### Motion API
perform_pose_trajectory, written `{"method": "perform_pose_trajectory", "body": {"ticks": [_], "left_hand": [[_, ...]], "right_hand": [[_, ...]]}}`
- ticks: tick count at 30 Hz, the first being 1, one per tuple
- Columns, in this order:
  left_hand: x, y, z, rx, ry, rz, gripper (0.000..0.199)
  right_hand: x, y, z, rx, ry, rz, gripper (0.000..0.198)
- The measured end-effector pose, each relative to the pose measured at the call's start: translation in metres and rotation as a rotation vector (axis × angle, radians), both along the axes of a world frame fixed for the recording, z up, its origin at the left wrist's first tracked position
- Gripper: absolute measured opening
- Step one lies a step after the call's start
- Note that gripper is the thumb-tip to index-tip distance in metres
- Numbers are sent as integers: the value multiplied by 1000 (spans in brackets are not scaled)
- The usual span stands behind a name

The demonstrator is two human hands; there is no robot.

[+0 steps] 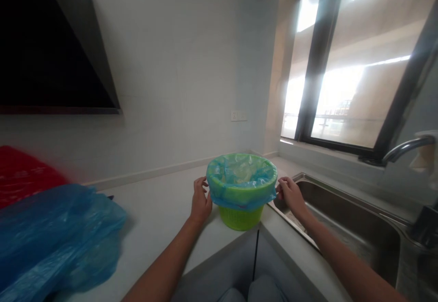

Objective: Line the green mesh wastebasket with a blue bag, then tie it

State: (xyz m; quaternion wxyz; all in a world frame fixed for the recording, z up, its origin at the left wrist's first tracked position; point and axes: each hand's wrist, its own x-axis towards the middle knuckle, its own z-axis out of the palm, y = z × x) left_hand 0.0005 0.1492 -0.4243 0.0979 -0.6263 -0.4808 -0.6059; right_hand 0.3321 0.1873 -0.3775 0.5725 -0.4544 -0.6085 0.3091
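Note:
A bright green plastic basket with a slotted lower wall stands upright on the counter corner. A translucent blue plastic bag lines it and is folded down over its rim. My left hand is at the basket's left side, its curled fingers and thumb closed at the bag's folded edge. On the opposite side, my right hand pinches the bag's edge just below the rim. The fingertips of both hands are partly hidden against the plastic.
The metal sink with its faucet lies close on the right. Crumpled blue plastic bags and a red bag lie on the white counter at left. A dark range hood overhangs the upper left.

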Motion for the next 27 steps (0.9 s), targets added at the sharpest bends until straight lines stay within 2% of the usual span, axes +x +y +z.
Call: {"method": "perform_pose_trajectory", "body": {"ticks": [2, 4, 7, 9, 13, 16, 22, 27], "left_hand": [[3, -3, -2, 16, 23, -42, 48], [5, -6, -1, 29, -8, -66, 46], [4, -8, 1, -7, -121, -69, 41], [2, -5, 0, -48, -215, -51, 39], [-6, 4, -3, -115, -380, -32, 38], [-10, 8, -3, -217, -441, -67, 29], [-6, 4, -6, -510, -170, -223, 22], [-1, 0, -7, -566, -89, -218, 18]], "right_hand": [[-11, 0, -15, -32, 169, 74, 29], [-19, 0, -23, -125, 348, 154, 37], [-25, 1, -29, -285, 575, 268, 44], [-28, 2, -35, -336, 635, 332, 45], [-34, 3, -61, -351, 642, 362, 47], [-38, 5, -80, -368, 621, 353, 49], [-40, 7, -86, -376, 535, 393, 45], [-41, 10, -91, -393, 505, 388, 43]]}}
